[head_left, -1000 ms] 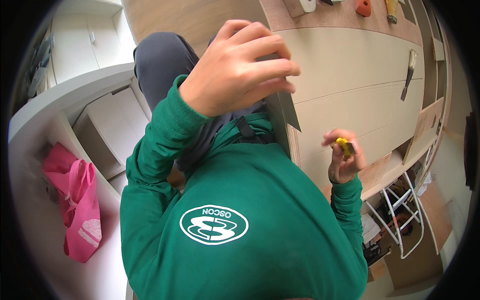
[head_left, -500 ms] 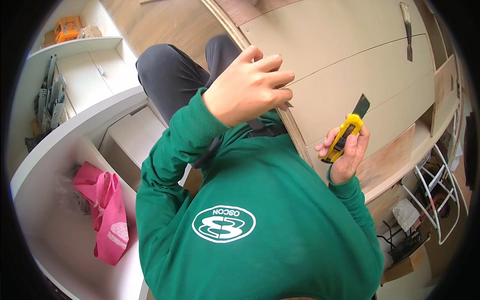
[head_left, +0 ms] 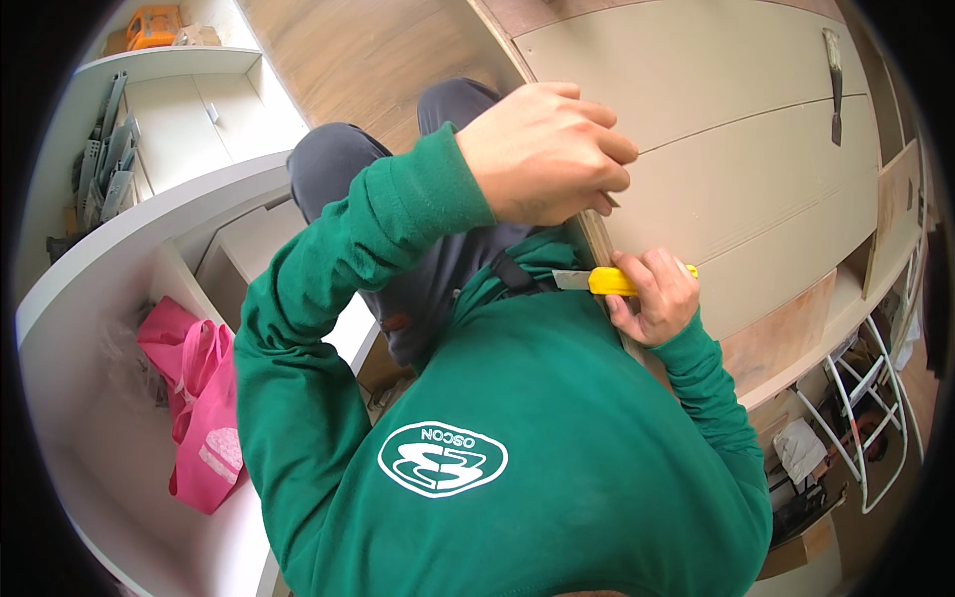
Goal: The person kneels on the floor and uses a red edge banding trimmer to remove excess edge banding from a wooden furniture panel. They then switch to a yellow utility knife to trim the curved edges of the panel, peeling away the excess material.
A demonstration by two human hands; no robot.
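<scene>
While the left hand (head_left: 542, 149) grips the board edge (head_left: 597, 234), right hand (head_left: 652, 294) clenching a yellow knife (head_left: 609, 282), blade tip hidden

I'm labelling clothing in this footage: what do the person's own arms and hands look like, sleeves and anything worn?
Both arms wear long green sweatshirt sleeves with ribbed cuffs at the wrists. The left hand and right hand are bare: no gloves, rings or watch show. The same green sweatshirt carries a white oval emblem on its front.
</scene>
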